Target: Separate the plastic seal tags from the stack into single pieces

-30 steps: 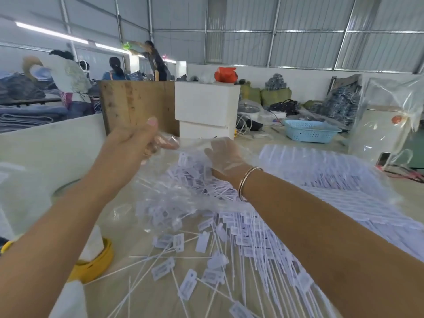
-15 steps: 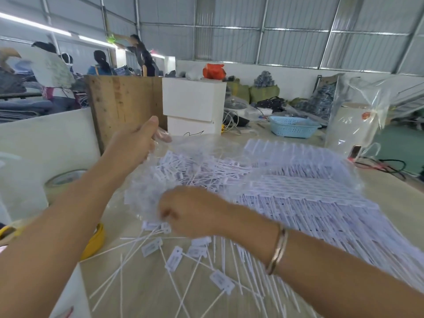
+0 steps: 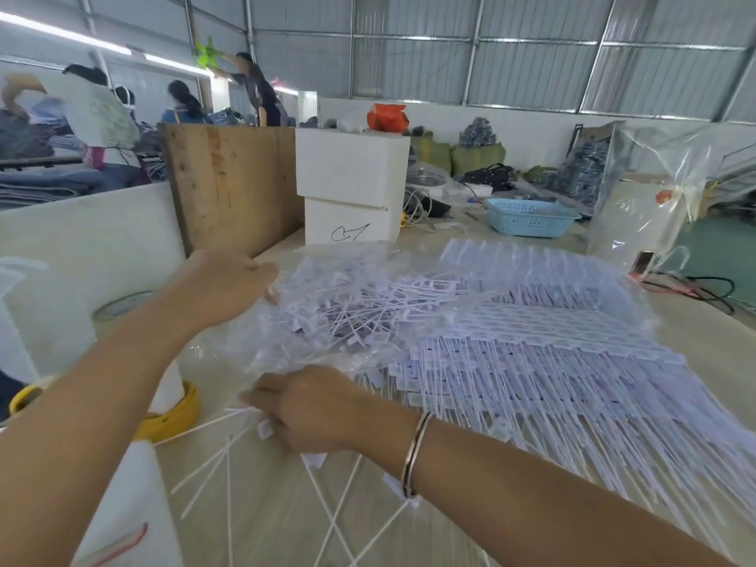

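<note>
Right hand [image 3: 311, 407] has dropped nearer me since last look, fingers curled gathering loose tags [image 3: 262, 427] at 6 o'clock. Left hand [image 3: 229, 280] pinches the bag [image 3: 286, 341] at 10. Stack [image 3: 532, 341] at 2. Lift few; keep bag mouth wide.

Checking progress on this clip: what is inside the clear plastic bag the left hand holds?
Loose single seal tags lie jumbled inside the clear plastic bag, held up by the left hand. Crinkled film hides the bottom and how many there are.
</note>
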Motion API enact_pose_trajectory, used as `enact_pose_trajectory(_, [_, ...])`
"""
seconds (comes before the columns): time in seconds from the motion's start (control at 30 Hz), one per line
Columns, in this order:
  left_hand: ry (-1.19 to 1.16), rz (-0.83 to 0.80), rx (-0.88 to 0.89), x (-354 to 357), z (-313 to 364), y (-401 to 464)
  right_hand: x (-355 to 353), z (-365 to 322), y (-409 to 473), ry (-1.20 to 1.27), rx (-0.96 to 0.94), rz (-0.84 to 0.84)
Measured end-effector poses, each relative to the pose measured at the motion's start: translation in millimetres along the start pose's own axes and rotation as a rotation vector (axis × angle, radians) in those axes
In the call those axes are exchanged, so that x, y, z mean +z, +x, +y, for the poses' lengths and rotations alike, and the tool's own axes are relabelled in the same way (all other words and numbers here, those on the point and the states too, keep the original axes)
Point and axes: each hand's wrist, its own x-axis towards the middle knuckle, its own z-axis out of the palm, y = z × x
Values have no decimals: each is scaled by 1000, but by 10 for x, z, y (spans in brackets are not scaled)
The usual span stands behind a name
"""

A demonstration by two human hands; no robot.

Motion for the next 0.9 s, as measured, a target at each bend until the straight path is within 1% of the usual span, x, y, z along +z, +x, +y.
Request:
enact_pose_trajectory(0.03, [65,-43,-1,26,-57,8,10,-13,31,47,2,-8])
enact_pose_trajectory(0.1, [115,-72,-20,65,-136,11,20,-21,70,81,-38,-22])
enact_pose_trajectory(0.17, [108,-60,-32,79,-172,12,-1,26,36,78,-69,-18])
enact_pose_trajectory(0.3, [91,-19,-20,64,-209,8,-105,275,-198,-7,-115,-8])
enact_pose_trajectory(0.4, [108,-42,1,66,-192,-10,-157,351,-394,17,-74,-17])
enact_pose_trajectory(0.47, [126,-39,16,66,-161,-31,-242,299,-463,147,-38,-131])
enact_pose_trajectory(0.57, [113,-9,47,44,-149,-51,-432,167,-572,351,-22,-417])
enact_pose_trajectory(0.6, [111,-3,61,34,-154,-53,-464,129,-627,370,-34,-491])
enact_pose_trajectory(0.63, [111,-3,71,27,-159,-57,-467,90,-683,335,-61,-545])
enact_pose_trajectory(0.7, [104,-1,70,24,-171,-53,-397,10,-760,147,-124,-591])
enact_pose_trajectory(0.77, [92,-5,60,35,-171,-41,-307,-26,-725,27,-124,-543])
enact_pose_trajectory(0.83, [65,-9,58,55,-152,-19,-256,20,-599,-12,-80,-480])
enact_pose_trajectory(0.9, [42,-11,58,78,-129,6,-232,109,-436,-30,-28,-451])
